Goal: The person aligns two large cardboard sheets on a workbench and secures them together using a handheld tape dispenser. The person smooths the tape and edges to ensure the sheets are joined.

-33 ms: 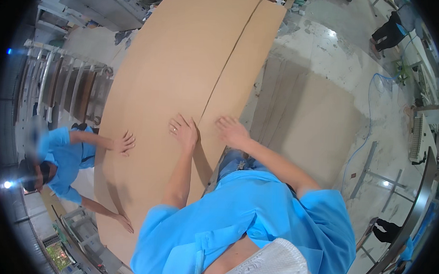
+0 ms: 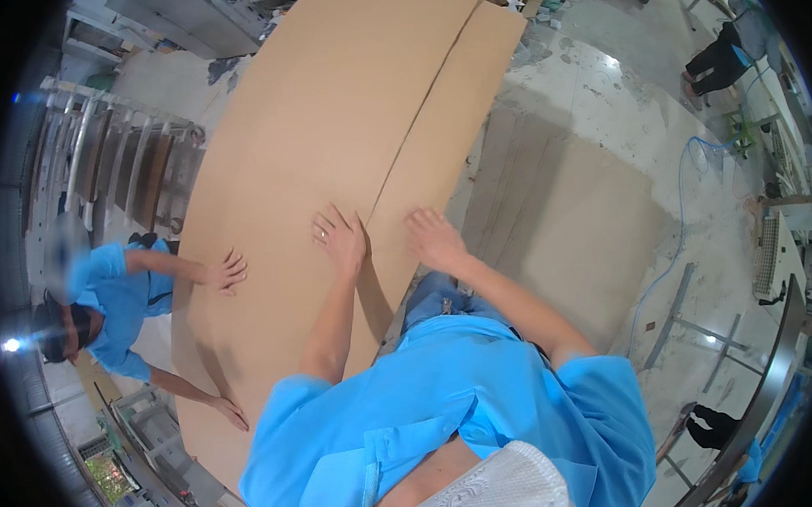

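A large, flat brown board (image 2: 276,142) stretches out before me, and a dark lengthwise gap parts it from a narrow brown strip (image 2: 465,95) on its right. Fingers spread, my left hand (image 2: 340,240) rests on the wide board just left of the gap's near end. My right hand (image 2: 437,240) lies over the strip, its fingers stretched and slightly blurred. Neither hand grips anything. Across the board at the left, a co-worker in a blue shirt presses one open hand (image 2: 228,274) and another hand (image 2: 232,414) flat on the board's left side.
Flat brown sheets (image 2: 586,224) lie on the floor at my right. A blue hose (image 2: 679,236) snakes over the floor beyond them. A metal rack (image 2: 114,154) with upright panels stands at the left, a grey cabinet (image 2: 182,13) at the far left. Other people stand at the right edge.
My right hand has shifted slightly to the right on the strip. The board appears a little further left in view. My left hand and the co-worker's hands keep their places on it.
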Demonstrator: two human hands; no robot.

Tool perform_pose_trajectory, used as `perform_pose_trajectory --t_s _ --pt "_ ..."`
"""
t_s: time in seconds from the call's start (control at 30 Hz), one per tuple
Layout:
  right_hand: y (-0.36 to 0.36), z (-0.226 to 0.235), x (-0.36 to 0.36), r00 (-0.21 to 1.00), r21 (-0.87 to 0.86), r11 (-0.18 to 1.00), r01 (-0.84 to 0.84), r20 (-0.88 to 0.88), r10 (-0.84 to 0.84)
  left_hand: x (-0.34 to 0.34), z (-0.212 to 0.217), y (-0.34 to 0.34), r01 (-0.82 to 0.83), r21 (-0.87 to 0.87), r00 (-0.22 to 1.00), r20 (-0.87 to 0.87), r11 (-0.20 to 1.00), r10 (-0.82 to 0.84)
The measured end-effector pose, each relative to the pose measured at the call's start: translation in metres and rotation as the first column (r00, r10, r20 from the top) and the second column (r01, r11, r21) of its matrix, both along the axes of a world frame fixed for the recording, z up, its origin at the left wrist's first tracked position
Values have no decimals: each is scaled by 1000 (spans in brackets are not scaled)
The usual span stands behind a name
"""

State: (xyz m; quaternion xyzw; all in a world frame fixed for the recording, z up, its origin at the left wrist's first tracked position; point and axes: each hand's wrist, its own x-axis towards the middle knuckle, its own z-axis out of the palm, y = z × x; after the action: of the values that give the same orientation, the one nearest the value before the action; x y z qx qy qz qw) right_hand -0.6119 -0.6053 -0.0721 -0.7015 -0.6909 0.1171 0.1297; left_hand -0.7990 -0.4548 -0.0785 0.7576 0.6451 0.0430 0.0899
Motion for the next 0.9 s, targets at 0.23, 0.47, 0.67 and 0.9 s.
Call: perform_pose_trajectory --t_s 0.23,0.47,0.67,0.9 --pt "38 -38 187 51 -451 615 646 -779 -625 187 5 106 281 26 959 -32 959 -280" --pt "157 -62 312 -571 -595 684 421 -760 -310 331 12 155 515 60 856 1 855 -516" --pt "220 -33 322 -669 -587 636 501 -729 -147 351 1 160 442 -9 897 -25 897 -442" --pt "246 -23 366 -771 -769 466 438 -588 -245 356 6 144 284 -25 959 -9 958 -285"
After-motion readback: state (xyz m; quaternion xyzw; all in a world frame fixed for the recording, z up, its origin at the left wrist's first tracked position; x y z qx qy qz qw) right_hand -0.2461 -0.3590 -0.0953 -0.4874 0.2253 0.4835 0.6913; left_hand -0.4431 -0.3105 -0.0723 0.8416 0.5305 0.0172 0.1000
